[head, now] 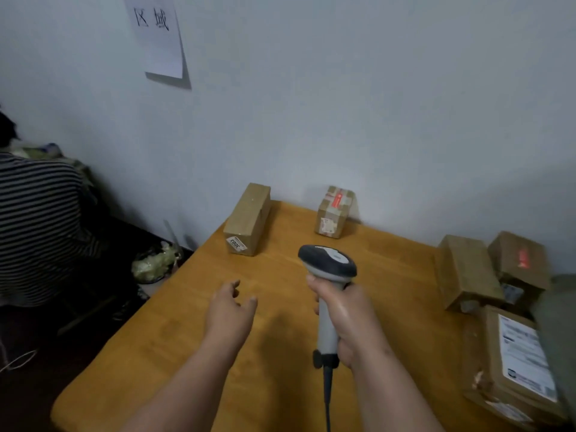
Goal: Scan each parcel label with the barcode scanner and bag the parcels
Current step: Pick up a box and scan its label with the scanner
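Note:
My right hand [349,316] grips the handle of a grey and black barcode scanner [328,266], whose head points toward the far side of the wooden table [174,338]. My left hand [229,307] hovers over the table with fingers loosely spread, holding nothing. A long brown parcel [247,218] with a small label on its near end lies at the far left corner. A smaller parcel [335,212] with red tape stands by the wall. Several more parcels sit at the right: two brown boxes [467,269] [519,260] and a larger labelled one [514,353].
A person in a striped shirt [34,226] sits at the left, beside the table. A crumpled bag [154,263] lies on the floor near the table's left edge. A paper sign [156,32] hangs on the wall. The scanner's cable [327,397] runs down toward me.

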Demonstrator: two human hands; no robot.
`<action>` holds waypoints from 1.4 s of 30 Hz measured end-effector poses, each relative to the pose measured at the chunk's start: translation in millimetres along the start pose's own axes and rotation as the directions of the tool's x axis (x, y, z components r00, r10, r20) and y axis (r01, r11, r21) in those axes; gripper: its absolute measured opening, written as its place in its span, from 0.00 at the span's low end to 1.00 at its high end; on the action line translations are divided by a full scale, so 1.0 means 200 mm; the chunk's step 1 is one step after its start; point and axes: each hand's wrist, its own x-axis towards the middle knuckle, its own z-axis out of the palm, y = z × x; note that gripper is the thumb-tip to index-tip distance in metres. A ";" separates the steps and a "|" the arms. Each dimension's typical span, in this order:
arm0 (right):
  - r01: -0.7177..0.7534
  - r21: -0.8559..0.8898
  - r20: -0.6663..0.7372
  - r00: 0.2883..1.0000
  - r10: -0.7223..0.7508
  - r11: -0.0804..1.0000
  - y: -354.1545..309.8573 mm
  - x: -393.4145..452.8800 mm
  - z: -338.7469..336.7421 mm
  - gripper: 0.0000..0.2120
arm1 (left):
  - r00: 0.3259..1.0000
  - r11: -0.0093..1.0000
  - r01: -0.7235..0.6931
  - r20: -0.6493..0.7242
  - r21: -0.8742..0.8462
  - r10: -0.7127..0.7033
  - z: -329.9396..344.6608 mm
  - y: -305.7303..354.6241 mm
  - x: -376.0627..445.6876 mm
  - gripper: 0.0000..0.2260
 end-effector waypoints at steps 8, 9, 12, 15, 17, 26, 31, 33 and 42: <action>-0.118 -0.083 0.016 0.993 0.119 0.990 0.09 0.30 0.23 0.10 | 0.997 0.995 0.062 -0.046 0.075 -0.058 0.08 -0.07 0.46 0.36; -0.125 -0.086 0.010 0.992 0.126 0.988 0.09 0.35 0.26 0.09 | 0.997 0.996 0.059 -0.049 0.073 -0.055 0.10 -0.06 0.52 0.38; -0.121 -0.061 -0.041 0.992 0.118 0.991 0.04 0.48 0.36 0.06 | 0.999 0.996 0.012 -0.033 0.091 -0.009 0.14 -0.02 0.74 0.40; -0.107 -0.035 -0.084 0.991 0.104 0.994 0.03 0.61 0.47 0.08 | 0.999 0.984 -0.038 -0.015 0.174 0.041 0.16 0.02 0.94 0.42; -0.105 -0.049 -0.097 0.990 0.100 0.993 0.04 0.67 0.53 0.06 | 0.997 0.967 -0.072 -0.005 0.245 0.076 0.16 0.02 1.04 0.43; -0.174 -0.069 -0.147 0.976 0.163 0.982 0.17 0.79 0.71 0.06 | 0.981 0.914 -0.104 0.189 0.392 0.031 0.28 0.01 1.34 0.46; -0.168 -0.063 -0.162 0.974 0.156 0.984 0.20 0.79 0.72 0.08 | 0.993 0.960 -0.083 0.098 0.266 0.058 0.30 -0.01 1.41 0.36; -0.167 -0.033 -0.176 0.972 0.158 0.985 0.21 0.77 0.71 0.09 | 0.996 0.984 -0.057 0.083 0.170 0.043 0.28 -0.03 1.40 0.33; -0.070 0.186 -0.293 0.948 0.123 0.980 0.19 0.64 0.60 0.09 | 0.726 0.321 0.685 0.574 -0.654 -0.379 0.04 -0.07 1.00 0.14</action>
